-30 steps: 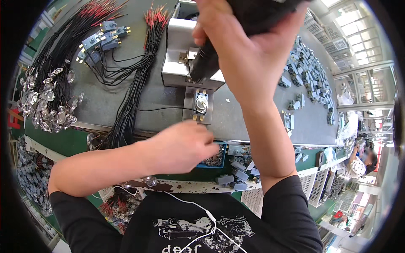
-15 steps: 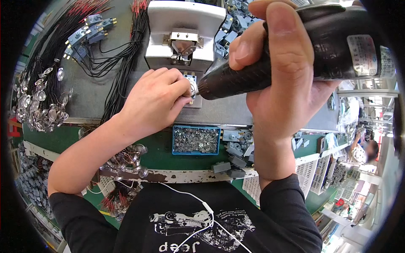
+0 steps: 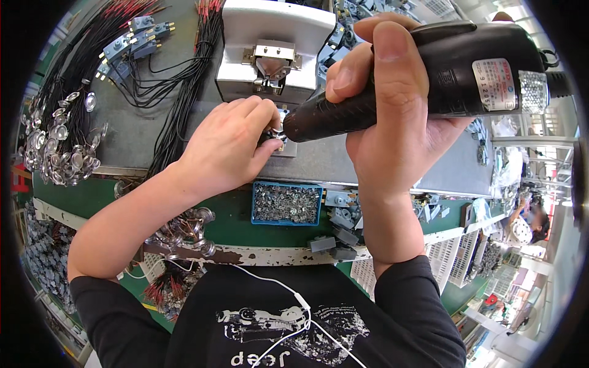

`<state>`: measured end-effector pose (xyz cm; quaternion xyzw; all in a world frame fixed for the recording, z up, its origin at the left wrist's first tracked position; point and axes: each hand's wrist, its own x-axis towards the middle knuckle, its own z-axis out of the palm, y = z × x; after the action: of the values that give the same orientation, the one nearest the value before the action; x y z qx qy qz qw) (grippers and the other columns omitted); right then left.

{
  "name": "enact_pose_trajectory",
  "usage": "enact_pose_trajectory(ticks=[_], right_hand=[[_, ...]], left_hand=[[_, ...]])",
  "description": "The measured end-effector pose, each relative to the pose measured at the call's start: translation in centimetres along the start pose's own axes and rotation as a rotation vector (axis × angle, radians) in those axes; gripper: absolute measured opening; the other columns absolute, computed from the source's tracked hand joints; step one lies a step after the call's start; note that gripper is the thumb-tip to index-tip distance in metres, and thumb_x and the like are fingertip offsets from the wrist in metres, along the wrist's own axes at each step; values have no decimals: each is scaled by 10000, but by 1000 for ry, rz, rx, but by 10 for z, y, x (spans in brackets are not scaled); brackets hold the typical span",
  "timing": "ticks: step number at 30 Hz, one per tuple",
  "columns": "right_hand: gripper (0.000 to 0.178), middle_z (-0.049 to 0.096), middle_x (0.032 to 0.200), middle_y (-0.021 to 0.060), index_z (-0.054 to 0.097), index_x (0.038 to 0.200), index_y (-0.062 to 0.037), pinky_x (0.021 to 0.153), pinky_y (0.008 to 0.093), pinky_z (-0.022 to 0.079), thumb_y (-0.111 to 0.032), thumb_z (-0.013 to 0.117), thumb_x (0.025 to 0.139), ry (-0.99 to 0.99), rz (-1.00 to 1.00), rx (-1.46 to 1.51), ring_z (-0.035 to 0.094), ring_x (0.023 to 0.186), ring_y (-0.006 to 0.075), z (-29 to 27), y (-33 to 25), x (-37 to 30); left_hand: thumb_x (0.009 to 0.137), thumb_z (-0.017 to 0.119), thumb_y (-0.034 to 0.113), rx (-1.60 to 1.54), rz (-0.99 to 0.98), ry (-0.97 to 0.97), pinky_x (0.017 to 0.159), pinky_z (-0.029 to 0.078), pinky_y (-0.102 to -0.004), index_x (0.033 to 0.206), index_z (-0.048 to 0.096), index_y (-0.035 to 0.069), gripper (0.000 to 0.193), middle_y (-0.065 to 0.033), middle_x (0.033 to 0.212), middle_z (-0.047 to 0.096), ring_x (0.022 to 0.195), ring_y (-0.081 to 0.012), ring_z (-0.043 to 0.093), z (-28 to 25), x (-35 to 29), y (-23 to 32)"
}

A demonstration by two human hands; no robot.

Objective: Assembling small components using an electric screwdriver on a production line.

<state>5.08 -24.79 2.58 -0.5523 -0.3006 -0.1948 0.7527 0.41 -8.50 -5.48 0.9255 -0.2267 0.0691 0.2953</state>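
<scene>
While your right hand [image 3: 392,122] is clenched around the black electric screwdriver [image 3: 423,80], its long axis slants from upper right down to lower left, so the tip lands right at the small metal part [image 3: 277,136] your left hand [image 3: 230,147] is pinching between thumb and fingertips. That part sits on the grey bench [image 3: 343,162], just in front of the white fixture block [image 3: 276,49] and touching the driver's nose. Left hand's clearly the nearer one to it. Blue tray of screws [image 3: 286,203] sits just below, toward you.
</scene>
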Motion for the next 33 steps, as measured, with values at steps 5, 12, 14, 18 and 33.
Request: enact_pose_trajectory(ticks=[5,12,14,18,33], right_hand=[[536,701,904,135,384,1456,-42,576,308,553,-29,649,990,-7,-28,31,655,602,140,-1,2,0],[636,699,934,145,311,1513,-30,593,318,559,-21,661,982,-13,51,1,660,620,158,-6,8,-1],[686,693,987,157,286,1529,-15,639,329,572,-17,682,969,-66,125,-22,682,684,178,-17,13,1],[460,700,943,126,466,1271,13,650,292,565,13,745,906,-158,280,-56,691,718,155,-5,5,16],[226,702,834,76,674,1083,54,662,265,559,-17,760,886,-335,6,-23,658,611,149,6,24,4]], left_hand=[[868,748,154,-23,-4,3,850,477,-432,1040,531,65,291,-107,971,601,968,-319,625,1,0,-1],[878,736,153,-26,10,6,853,487,-433,1053,537,62,280,-109,979,613,967,-320,635,2,1,-2],[886,731,158,-16,19,10,848,495,-436,1059,541,62,274,-110,983,617,963,-326,639,1,3,-1],[917,714,195,-84,-128,-189,831,521,-466,1096,548,45,286,-132,967,649,961,-361,656,-11,11,-4],[964,678,219,-223,-27,-81,879,519,-484,1213,531,36,342,-172,1047,639,1023,-386,637,11,-2,-22]])
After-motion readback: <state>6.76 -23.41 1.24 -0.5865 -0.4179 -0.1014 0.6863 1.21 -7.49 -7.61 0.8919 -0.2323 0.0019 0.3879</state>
